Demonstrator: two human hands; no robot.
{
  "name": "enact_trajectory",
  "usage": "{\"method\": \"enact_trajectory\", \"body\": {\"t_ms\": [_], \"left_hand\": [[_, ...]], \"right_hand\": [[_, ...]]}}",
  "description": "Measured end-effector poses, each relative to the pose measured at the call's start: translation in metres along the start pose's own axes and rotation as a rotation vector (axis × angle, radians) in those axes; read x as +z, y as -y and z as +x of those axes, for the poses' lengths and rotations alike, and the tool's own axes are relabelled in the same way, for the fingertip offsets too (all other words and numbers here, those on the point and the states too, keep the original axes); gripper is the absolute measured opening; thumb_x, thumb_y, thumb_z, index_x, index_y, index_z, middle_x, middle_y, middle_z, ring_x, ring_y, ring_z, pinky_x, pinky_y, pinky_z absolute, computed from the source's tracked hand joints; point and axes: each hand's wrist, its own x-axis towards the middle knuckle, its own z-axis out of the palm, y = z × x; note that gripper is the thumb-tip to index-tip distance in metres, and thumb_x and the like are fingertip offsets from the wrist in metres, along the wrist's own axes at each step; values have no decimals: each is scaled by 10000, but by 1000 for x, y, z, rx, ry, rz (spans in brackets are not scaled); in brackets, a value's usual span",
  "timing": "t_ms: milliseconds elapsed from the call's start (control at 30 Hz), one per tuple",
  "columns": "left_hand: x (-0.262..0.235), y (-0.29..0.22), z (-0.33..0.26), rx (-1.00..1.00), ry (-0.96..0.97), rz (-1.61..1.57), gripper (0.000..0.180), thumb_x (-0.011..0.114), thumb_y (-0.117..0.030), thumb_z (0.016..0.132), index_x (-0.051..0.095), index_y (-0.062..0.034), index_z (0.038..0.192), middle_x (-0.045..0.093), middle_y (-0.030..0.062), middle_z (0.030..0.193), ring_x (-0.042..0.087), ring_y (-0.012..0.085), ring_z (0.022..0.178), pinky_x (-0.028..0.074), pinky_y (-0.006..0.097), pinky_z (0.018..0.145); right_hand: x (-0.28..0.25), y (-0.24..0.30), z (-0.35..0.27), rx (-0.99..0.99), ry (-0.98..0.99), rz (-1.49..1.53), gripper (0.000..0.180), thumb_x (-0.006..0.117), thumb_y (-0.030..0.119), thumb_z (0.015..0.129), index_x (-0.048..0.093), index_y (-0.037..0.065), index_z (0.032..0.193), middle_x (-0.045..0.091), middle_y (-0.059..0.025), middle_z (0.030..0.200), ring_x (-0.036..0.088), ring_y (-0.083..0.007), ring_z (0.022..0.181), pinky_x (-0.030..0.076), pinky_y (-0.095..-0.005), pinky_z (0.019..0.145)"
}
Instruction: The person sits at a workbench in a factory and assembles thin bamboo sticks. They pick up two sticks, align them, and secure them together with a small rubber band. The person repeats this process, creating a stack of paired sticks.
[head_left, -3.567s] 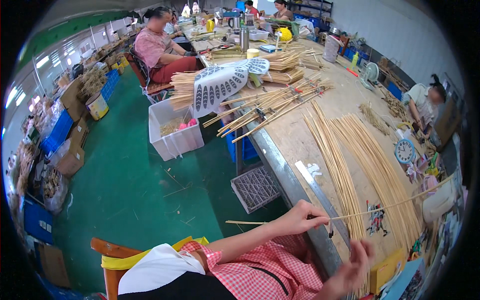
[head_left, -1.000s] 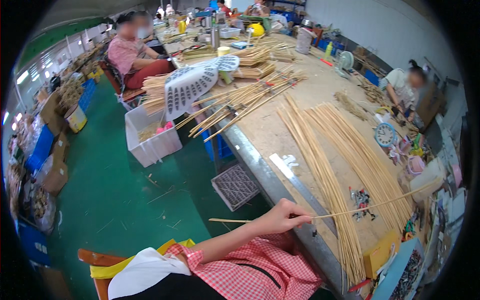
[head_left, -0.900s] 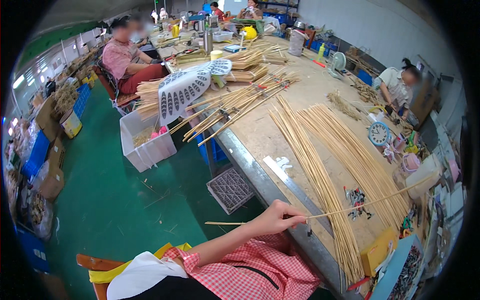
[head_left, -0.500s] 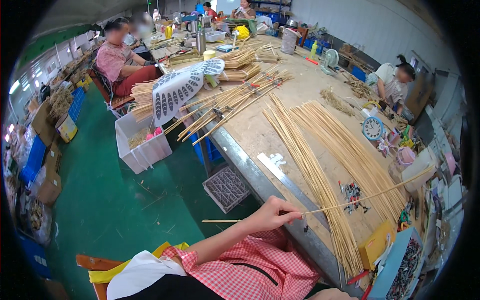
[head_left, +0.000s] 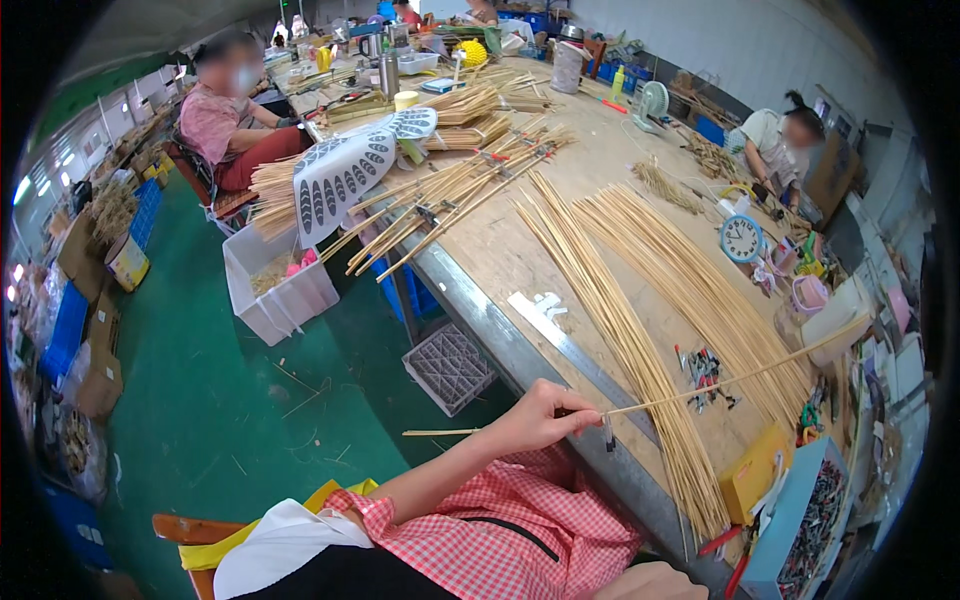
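Note:
My left hand (head_left: 548, 413) is closed in a pinch on a long thin bamboo stick (head_left: 745, 377), held slanting over the table's near edge. The stick's short end (head_left: 440, 432) shows behind my forearm, and its long end reaches far to the right. A small dark clip (head_left: 609, 436) hangs at the stick just beside my fingertips. Of my right hand (head_left: 655, 582), only a part shows at the lower edge; its fingers are hidden. Under the held stick lies a loose bundle of long bamboo sticks (head_left: 622, 345), with a second, wider bundle (head_left: 700, 290) beyond it.
A pile of small clips (head_left: 706, 376) lies between the bundles, near a metal ruler (head_left: 585, 362). To the right stand a yellow box (head_left: 757, 468) and a pale blue box (head_left: 795, 545) of clips. Clamped sticks (head_left: 450, 205) lie farther left. Co-workers sit around the table.
The whole view has shifted slightly. My left hand keeps its pinch on the stick, with little movement. A bit more of my right hand shows at the lower edge.

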Motion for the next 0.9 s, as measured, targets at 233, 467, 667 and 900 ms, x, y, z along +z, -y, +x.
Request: {"method": "enact_trajectory", "body": {"t_ms": [233,467,667,900], "left_hand": [[-1,-1,0,-28,10,-23,154,627,-102,891,706,26,922,665,65,740,573,88,616,452,237,556],[-3,0,0,-25,1,-22,151,626,-95,891,708,30,913,666,57,740,571,85,620,455,238,556],[-2,2,0,-34,4,-18,145,627,-89,887,708,30,904,660,58,726,571,91,615,456,240,558],[-2,-2,1,-18,-6,-18,142,624,-88,889,711,24,900,650,56,711,562,92,616,449,245,559]], "right_hand": [[3,-4,3,12,-8,32,421,589,294,919,570,-29,650,591,-128,629,594,-234,500,503,-340,467],[8,-6,4,1,-63,25,415,590,264,918,557,-28,626,581,-124,606,576,-225,468,491,-328,449],[12,-4,5,13,-98,1,397,582,230,917,550,-22,613,584,-124,607,567,-219,458,484,-319,442],[7,-5,4,13,-55,14,452,557,276,951,556,-25,614,589,-131,626,579,-223,480,494,-330,453]]}}
